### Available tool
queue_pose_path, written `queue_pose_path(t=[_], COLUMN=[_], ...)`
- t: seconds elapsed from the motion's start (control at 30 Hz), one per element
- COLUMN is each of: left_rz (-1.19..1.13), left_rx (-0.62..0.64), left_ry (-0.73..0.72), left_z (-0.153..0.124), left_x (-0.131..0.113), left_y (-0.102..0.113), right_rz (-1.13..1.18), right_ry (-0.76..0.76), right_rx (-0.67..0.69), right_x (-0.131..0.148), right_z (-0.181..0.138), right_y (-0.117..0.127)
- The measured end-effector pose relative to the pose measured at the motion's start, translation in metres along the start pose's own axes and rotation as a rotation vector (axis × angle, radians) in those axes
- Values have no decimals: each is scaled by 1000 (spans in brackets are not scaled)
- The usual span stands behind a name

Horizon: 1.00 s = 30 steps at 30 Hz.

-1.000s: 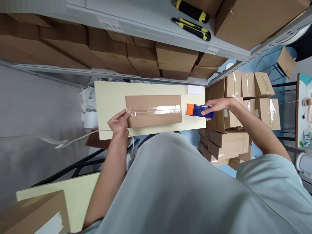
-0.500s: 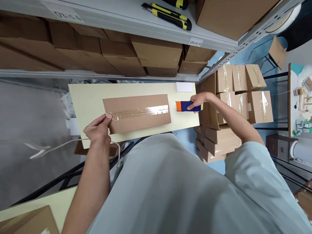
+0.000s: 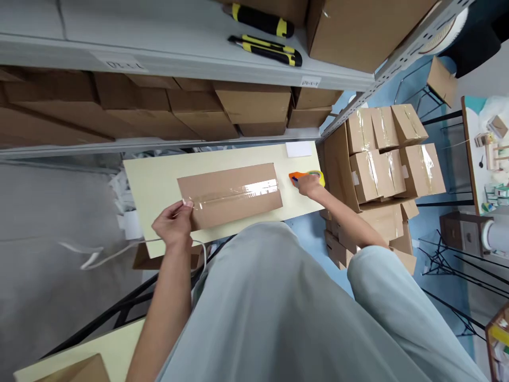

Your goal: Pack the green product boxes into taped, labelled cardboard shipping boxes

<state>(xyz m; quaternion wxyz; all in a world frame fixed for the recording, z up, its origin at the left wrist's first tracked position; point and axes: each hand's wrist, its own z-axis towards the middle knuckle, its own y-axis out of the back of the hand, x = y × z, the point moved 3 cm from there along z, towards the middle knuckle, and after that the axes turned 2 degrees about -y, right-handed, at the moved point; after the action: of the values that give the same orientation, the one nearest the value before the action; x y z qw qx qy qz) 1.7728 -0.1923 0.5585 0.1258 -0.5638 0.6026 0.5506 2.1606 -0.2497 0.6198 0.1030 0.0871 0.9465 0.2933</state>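
A flat, long cardboard box (image 3: 234, 183) lies on the cream tabletop (image 3: 151, 170), with a strip of clear packing tape (image 3: 254, 189) running along its top. At its left end, my left hand (image 3: 174, 222) is closed, thumb and fingers pinching the tape's end by the box edge. Beyond the box's right end, my right hand (image 3: 310, 185) is wrapped round an orange and blue tape dispenser (image 3: 296, 176) with a yellow part at its far side. My fingers hide much of the dispenser.
A white paper (image 3: 299, 149) lies at the table's back right. Above, a grey shelf (image 3: 159, 58) carries two yellow-black utility knives (image 3: 270, 50) and boxes. Stacked cartons (image 3: 382, 159) stand to the right. A white cable (image 3: 119, 251) passes near my left wrist.
My right hand has turned the tape dispenser, so its orange and yellow edge now shows instead of the blue side. My left hand stays at the box's left end. The view has shifted slightly.
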Motion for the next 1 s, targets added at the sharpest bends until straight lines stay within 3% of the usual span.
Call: queue_pose_path(t=[0.1, 0.17, 0.23, 0.33, 0.43, 0.5, 0.6, 0.7, 0.8, 0.9, 1.0], left_rz=[56, 183, 221, 120, 28, -33, -121, -166, -144, -94, -85], left_rx=[-35, -65, 3, 220, 265, 239, 170, 128, 173, 271, 270], left_ry=[-140, -376, -589, -887, -1068, -1097, -1086, -1083, -1069, -1056, -1073], left_z=[-7, -17, -34, -67, -93, -95, -71, -29, 5, 19, 18], left_x=[-7, -23, -45, -96, -154, -188, -230, -269, -305, -321, -304], left_y=[4, 0, -14, -44, -61, -64, -61, -57, -56, -55, -51], right_rz=[49, 64, 67, 182, 293, 304, 285, 244, 164, 121, 105], right_ry=[-52, -62, -64, -13, 167, 310, 430, 435, 393, 368, 342], right_rx=[-73, -161, -257, -417, -506, -562, -683, -789, -811, -775, -721], right_x=[-2, 2, 10, 28, 53, 72, 101, 129, 156, 173, 182], right_z=[-21, -36, -48, -59, -69, -78, -89, -90, -83, -70, -53], right_y=[0, 9, 25, 63, 118, 161, 224, 280, 325, 357, 371])
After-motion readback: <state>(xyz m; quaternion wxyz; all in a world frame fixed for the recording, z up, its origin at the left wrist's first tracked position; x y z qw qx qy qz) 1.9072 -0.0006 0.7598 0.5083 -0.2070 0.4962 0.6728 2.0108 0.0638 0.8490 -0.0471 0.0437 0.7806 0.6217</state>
